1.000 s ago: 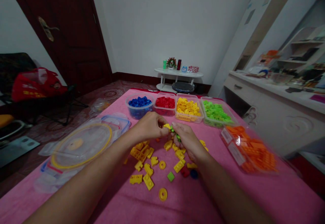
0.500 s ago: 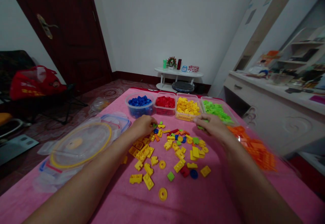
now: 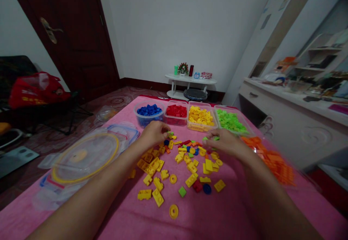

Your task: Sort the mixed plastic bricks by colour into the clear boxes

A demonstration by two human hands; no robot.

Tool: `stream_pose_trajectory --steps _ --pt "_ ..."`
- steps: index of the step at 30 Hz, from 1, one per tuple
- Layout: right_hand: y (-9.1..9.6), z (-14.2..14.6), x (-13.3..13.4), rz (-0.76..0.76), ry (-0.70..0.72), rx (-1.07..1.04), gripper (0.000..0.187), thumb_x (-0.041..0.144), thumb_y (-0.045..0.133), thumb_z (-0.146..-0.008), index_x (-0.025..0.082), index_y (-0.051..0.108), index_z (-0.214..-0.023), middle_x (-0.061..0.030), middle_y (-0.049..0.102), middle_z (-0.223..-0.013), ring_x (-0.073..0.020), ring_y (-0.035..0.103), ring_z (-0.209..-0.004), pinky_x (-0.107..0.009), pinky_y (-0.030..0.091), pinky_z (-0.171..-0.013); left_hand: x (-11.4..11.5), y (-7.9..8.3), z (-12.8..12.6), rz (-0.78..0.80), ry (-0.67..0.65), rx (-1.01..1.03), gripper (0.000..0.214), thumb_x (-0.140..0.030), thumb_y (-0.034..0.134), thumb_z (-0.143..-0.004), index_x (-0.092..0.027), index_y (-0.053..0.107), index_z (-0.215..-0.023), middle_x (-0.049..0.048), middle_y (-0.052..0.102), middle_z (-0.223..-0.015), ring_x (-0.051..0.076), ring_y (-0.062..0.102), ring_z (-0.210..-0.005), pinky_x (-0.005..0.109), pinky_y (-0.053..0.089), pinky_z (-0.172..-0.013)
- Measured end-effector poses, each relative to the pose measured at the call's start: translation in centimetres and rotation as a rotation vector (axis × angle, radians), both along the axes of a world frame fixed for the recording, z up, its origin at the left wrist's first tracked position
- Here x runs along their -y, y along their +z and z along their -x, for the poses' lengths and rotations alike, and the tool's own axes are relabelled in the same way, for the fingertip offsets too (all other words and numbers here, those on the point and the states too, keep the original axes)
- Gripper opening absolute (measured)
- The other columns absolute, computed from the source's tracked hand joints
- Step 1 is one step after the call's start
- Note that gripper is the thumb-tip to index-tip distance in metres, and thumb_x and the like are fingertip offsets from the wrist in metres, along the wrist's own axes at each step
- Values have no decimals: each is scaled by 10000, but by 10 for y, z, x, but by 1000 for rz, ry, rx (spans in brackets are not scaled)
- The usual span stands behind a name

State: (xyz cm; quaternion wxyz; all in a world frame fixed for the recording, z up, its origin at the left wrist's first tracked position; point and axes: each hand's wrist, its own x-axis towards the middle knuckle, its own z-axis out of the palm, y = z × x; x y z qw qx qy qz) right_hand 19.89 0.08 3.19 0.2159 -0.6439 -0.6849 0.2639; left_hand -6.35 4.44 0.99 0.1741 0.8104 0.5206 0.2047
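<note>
The right hand (image 3: pixel 224 142) is clamping its fingers on small bright-green plastic bricks (image 3: pixel 216 138), just before a clear rectangular plastic container (image 3: pixel 246 123). The left hand (image 3: pixel 154 135) is reaching beside another green brick (image 3: pixel 170 133); whether its fingers are gripping, I cannot tell. Yellow plastic bricks (image 3: pixel 158 197) are lying scattered on pink cloth (image 3: pixel 195 218).

left hand (image 3: pixel 156 135): near yellow bricks (image 3: pixel 152 165), grip unclear | right hand (image 3: pixel 224 142): holds green bricks (image 3: pixel 205 138) | pink cloth (image 3: pixel 206 216) beneath
</note>
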Motion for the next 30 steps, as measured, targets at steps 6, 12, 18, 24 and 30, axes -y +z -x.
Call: stream_pose_trajectory --steps 6,12,18,24,30 --pt "-3 52 12 70 -28 -1250 239 379 649 -710 176 532 -757 44 516 -582 -36 323 -406 -157 208 -377 26 31 -22 -26 -121 632 256 -215 591 -764 -121 675 -987 69 704 -999 159 650 -884 264 509 -821" --pt "-12 84 23 508 135 -1759 254 406 562 -798 183 557 -920 23 593 -680 -29 330 -370 -127 171 -336 47 37 -34 -90 -190 586 329 -170 634 -735 -170 665 -1063 55 681 -1081 172 623 -985 307 478 -927" --pt "-7 72 17 462 -82 -1881 195 283 400 -911 143 534 -884 21 532 -607 -14 286 -337 -107 215 -304 44 32 -36 -190 -220 546 318 -162 601 -761 -195 671 -1070 51 661 -1135 185 588 -1075 338 444 -978" --pt "15 -10 -33 14 -496 -1654 204 254 349 -915 174 457 -761 39 456 -573 -46 376 -382 -130 278 -324 29 20 -28 -194 -167 576 258 -140 549 -785 -188 698 -991 44 688 -1062 170 622 -996 318 479 -913" --pt "42 -88 -90 -90 -821 -1252 337 397 234 -952 203 428 -755 6 490 -611 -121 520 -520 -223 446 -475 27 16 -29 -182 -149 536 252 -161 545 -788 -189 700 -985 33 695 -1038 167 628 -957 291 495 -846"
